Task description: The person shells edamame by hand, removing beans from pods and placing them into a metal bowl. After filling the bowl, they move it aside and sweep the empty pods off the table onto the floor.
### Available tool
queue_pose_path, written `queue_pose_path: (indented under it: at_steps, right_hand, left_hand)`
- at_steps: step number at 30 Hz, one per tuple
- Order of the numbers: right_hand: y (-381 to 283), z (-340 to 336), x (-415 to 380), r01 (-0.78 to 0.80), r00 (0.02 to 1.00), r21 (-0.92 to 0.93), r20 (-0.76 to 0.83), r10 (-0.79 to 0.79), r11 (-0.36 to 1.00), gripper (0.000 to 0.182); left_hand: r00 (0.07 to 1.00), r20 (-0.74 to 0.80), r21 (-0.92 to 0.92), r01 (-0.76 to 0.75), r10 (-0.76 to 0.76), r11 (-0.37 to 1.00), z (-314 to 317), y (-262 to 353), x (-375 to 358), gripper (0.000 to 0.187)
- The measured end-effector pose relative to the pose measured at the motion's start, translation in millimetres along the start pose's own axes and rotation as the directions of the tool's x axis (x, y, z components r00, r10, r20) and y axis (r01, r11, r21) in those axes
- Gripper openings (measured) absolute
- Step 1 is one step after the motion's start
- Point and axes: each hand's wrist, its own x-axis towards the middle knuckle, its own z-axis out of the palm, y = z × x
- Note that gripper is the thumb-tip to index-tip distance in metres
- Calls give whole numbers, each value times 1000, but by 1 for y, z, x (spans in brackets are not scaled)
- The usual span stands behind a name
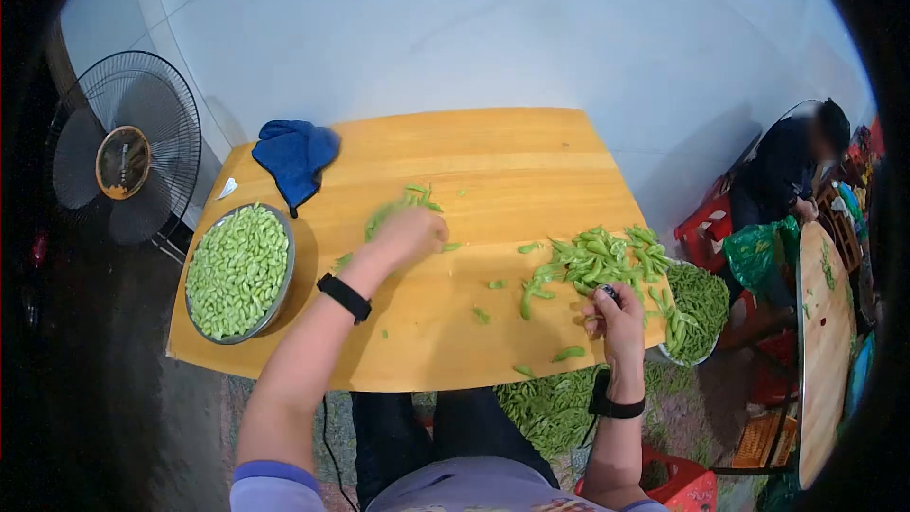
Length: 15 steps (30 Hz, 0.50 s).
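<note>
Right hand (621, 327) of mine curls inward, a small dark thing (609, 293) at its fingertips, its grip hard to tell; the pods (595, 256) lie just beyond it, heaped longest left to right on the table (493, 152). My left hand (409, 237), farther off, blurs beside a smaller pile (417, 196), grip unclear.

Grn pods (595, 252), plump & curved, are heaped at approx. 3 o'clock on the tabletop (474, 147), tangled at all angles. A smaller clump (418, 195) is seen nr 12, partly hidden; a few loose pods (569, 354) are scattered abt 4.
</note>
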Motion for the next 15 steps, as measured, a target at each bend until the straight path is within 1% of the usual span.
queue_pose_path:
  at_steps: [1, 2, 3, 4, 5, 6, 7, 8, 9, 10, 11, 12, 14, 15]
  right_hand:
    - [-5, 2, -8, -39, 999, -68, 33, 42, 997, 10]
    - [-7, 8, -15, -52, 998, -78, 29, 54, 996, 10]
    - [-8, 18, -21, -34, 988, -39, 147, 39, 999, 10]
    - [-9, 27, -26, -22, 966, 6, 259, 19, 1000, 10]
    - [-10, 33, -30, -99, 942, 9, 324, 90, 995, 12]
    - [-11, 38, -36, -113, 945, 7, 310, 105, 994, 12]
    - [-12, 44, -41, -125, 920, 25, 378, 106, 992, 14]
    - [-13, 48, -43, -131, 891, 42, 443, 99, 990, 15]
    - [-12, 50, -43, -137, 897, 39, 428, 108, 990, 15]
    - [-11, 52, -44, -124, 867, 63, 493, 77, 990, 16]
    - [-9, 54, -46, -113, 832, 90, 553, 45, 990, 16]
    - [-10, 57, -49, -117, 841, 86, 539, 53, 989, 16]
    - [-13, 64, -53, -111, 821, 56, 567, 60, 992, 16]
    - [-12, 68, -54, -110, 836, 60, 546, 60, 992, 16]
  left_hand:
    - [995, -75, -4, -65, 65, 998, 14, -6, 2, 20]
    - [980, -154, -4, -127, 125, 992, 24, -7, 1, 18]
    - [981, -151, -7, -128, 125, 992, 29, -9, 2, 18]
    - [974, -174, 35, -143, 147, 989, 31, -10, 3, 14]
    - [967, -189, 73, -159, 171, 984, 34, -9, 3, 12]
    - [969, -172, 64, -167, 175, 984, 39, -8, -1, 12]
    - [983, -171, -191, -100, 67, 976, 38, -6, -6, 10]
    - [989, -144, -431, -28, -38, 902, 33, 1, -9, 10]
    - [991, -132, -439, -33, -28, 898, 28, 8, -14, 10]
    - [983, 67, -825, 152, -172, 544, 19, 19, -23, 8]
    - [929, 315, -945, 326, -197, 30, 12, 29, -31, 8]
    - [927, 327, -941, 338, -183, 26, 9, 38, -39, 8]
    - [949, 300, -949, 287, -95, -129, 10, 56, -52, 8]
    - [948, 309, -946, 296, -82, -134, 15, 60, -56, 8]
